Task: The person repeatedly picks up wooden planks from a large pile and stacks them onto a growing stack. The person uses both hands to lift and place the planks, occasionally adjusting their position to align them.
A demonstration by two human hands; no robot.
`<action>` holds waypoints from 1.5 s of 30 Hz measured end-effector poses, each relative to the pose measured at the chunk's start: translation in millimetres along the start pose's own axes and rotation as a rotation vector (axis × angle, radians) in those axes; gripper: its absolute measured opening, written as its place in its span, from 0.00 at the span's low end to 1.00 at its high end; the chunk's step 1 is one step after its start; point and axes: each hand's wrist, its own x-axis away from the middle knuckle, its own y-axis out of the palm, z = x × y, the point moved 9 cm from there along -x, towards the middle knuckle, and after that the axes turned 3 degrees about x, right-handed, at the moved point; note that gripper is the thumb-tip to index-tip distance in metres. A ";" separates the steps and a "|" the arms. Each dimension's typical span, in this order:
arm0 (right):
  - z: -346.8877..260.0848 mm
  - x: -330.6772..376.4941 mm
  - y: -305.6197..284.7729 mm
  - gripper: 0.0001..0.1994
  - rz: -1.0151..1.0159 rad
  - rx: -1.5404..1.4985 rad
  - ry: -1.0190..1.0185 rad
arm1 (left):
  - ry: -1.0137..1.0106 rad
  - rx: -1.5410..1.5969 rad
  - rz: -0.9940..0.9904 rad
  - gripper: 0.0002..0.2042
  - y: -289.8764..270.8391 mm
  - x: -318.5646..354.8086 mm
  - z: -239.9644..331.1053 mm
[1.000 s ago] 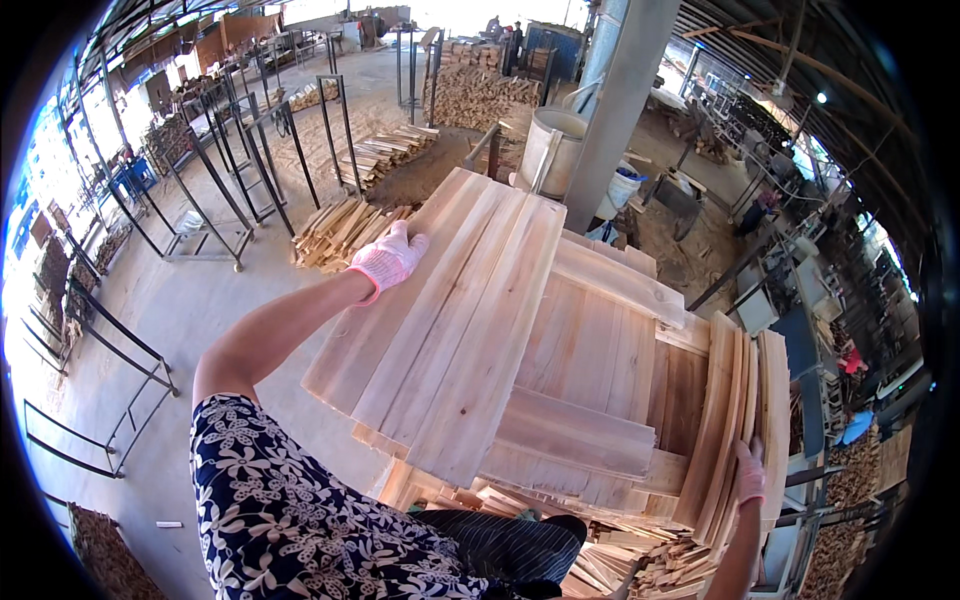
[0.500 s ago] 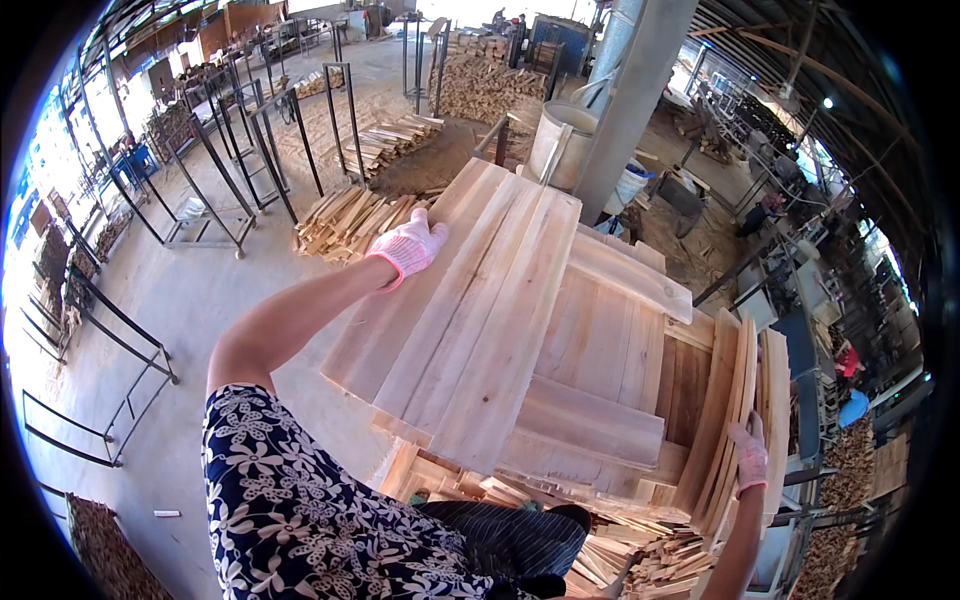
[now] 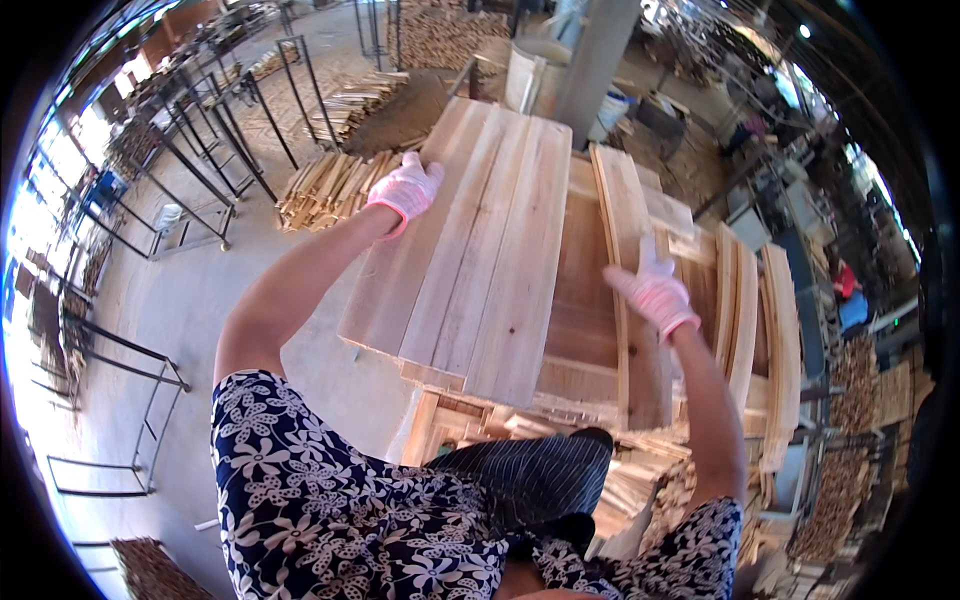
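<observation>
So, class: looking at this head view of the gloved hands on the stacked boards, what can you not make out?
- Left hand fingertips: curled over the far edge of the wide board stack, hidden.
- Right hand palm: faces the upright boards, so its grip is hidden.
- Stack base: covered by the person's patterned clothing.
- Distant person at right: too small, bent by the fisheye rim.

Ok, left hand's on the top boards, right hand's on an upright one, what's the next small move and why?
Probably tip the upright board flat beside the top boards: the right hand already grips its edge, and the left hand steadies the stack.
</observation>
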 end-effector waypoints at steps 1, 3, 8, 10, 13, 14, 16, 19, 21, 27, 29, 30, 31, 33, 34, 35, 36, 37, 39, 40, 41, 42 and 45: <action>16.6 -10.3 1.9 0.50 -0.010 -0.090 -0.074 | -0.089 0.081 -0.019 0.30 -10.8 16.9 11.8; 13.3 -19.5 11.6 0.49 -0.012 -0.183 -0.156 | -0.203 0.148 -0.038 0.34 -21.8 37.4 7.0; -25.6 -27.3 43.3 0.34 0.079 -0.210 -0.072 | -0.065 0.114 0.060 0.27 -10.0 24.2 22.6; -49.3 -23.2 39.7 0.33 0.124 -0.251 -0.054 | 0.266 -0.236 0.084 0.18 0.7 8.1 35.3; -76.2 -15.8 36.8 0.35 0.066 -0.295 -0.158 | 0.552 -0.702 0.190 0.13 15.4 -11.5 -7.4; -79.1 -12.7 35.6 0.35 0.025 -0.334 -0.123 | 0.548 -0.604 0.218 0.12 6.0 -10.8 -19.8; -39.1 -14.4 29.1 0.36 0.057 -0.467 -0.271 | 0.533 -0.422 0.210 0.10 1.4 2.5 -1.0; 40.4 -21.0 -3.7 0.40 0.187 -0.325 -0.159 | 0.355 -0.408 0.091 0.10 -8.6 13.7 5.0; 126.0 -16.7 -32.5 0.42 0.341 -0.036 0.165 | 0.328 -0.259 0.154 0.12 -22.5 19.9 -12.5; 349.7 -8.6 24.7 0.48 0.222 -0.267 0.582 | 0.035 0.032 0.108 0.28 -16.0 12.8 -18.4; 328.1 -5.5 18.5 0.48 0.156 -0.176 0.603 | 0.028 0.053 0.087 0.32 -20.6 6.5 -45.3; 291.3 -5.2 4.3 0.48 0.135 -0.079 0.633 | -0.028 0.131 0.079 0.33 -23.6 10.0 -53.2; 270.6 -3.3 -10.5 0.48 0.125 0.025 0.669 | -0.062 0.121 0.087 0.33 -25.9 9.4 -58.3; 283.2 -12.8 5.4 0.48 0.130 -0.114 0.598 | -0.114 0.107 0.091 0.33 -23.5 2.7 -61.0; 274.4 -14.4 8.3 0.51 0.110 -0.067 0.634 | -0.123 0.104 0.084 0.34 -22.8 3.0 -59.4; 271.2 -13.5 7.7 0.51 0.112 -0.037 0.647 | -0.132 0.104 0.080 0.34 -22.3 4.2 -55.4; 268.6 -11.3 6.9 0.51 0.114 -0.007 0.658 | -0.141 0.103 0.076 0.35 -22.3 5.0 -51.5; 270.8 -7.6 5.5 0.51 0.115 0.026 0.675 | -0.140 0.107 0.062 0.35 -21.0 6.0 -46.8; 280.5 -9.2 3.7 0.50 0.096 -0.037 0.663 | -0.136 0.114 0.031 0.35 -16.0 7.1 -37.7; 284.2 -10.7 0.1 0.50 0.084 -0.099 0.637 | -0.123 0.132 0.049 0.35 -15.1 6.1 -39.5; 281.4 -11.5 -0.6 0.49 0.073 -0.163 0.608 | -0.110 0.149 0.071 0.35 -16.0 1.6 -45.2; 276.7 -9.3 0.4 0.49 0.079 -0.228 0.565 | -0.098 0.166 0.093 0.35 -17.4 -1.5 -51.7; 254.6 -6.1 -17.0 0.49 0.116 -0.403 0.443 | -0.063 0.197 0.073 0.32 -14.5 2.8 -34.5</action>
